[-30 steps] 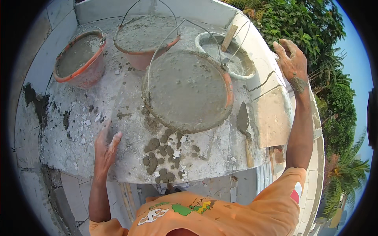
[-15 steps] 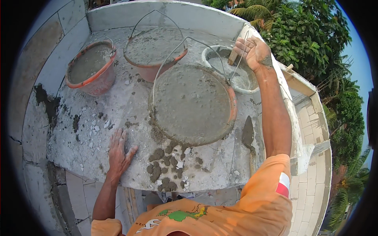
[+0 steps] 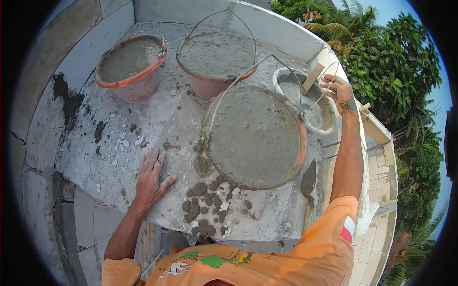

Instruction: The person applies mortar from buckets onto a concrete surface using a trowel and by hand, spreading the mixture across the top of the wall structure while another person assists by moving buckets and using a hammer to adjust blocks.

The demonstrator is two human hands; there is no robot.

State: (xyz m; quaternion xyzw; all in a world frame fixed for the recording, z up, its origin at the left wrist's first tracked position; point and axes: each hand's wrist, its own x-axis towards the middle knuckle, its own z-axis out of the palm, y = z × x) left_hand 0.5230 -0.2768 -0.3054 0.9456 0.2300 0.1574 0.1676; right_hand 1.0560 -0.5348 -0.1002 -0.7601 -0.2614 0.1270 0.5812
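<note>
My left hand (image 3: 151, 183) lies flat on the rough concrete slab, fingers stretched and thumb apart, holding nothing. My right hand (image 3: 338, 91) is at the far right with its fingers curled at the thin wire handle of a small whitish bucket (image 3: 329, 129). That bucket has wet grey residue inside and a wooden piece (image 3: 312, 79) sticking up at its rim. Just left of it, a large orange bucket (image 3: 257, 138) is full of wet mortar, its wire handle raised. A mortar-caked trowel (image 3: 309, 183) lies on the slab near my right forearm.
Two more orange buckets, one at far left (image 3: 131, 86) and one at back centre (image 3: 210, 86), hold mortar. Mortar clumps (image 3: 198, 205) and white chips litter the slab (image 3: 119, 167). A low wall (image 3: 200, 14) borders the back; trees (image 3: 391, 71) stand beyond the right edge.
My right hand's fingers have curled in at the wire handle; before, the palm was more open. The view has shifted, so the buckets appear farther right. My left hand still rests on the slab.
</note>
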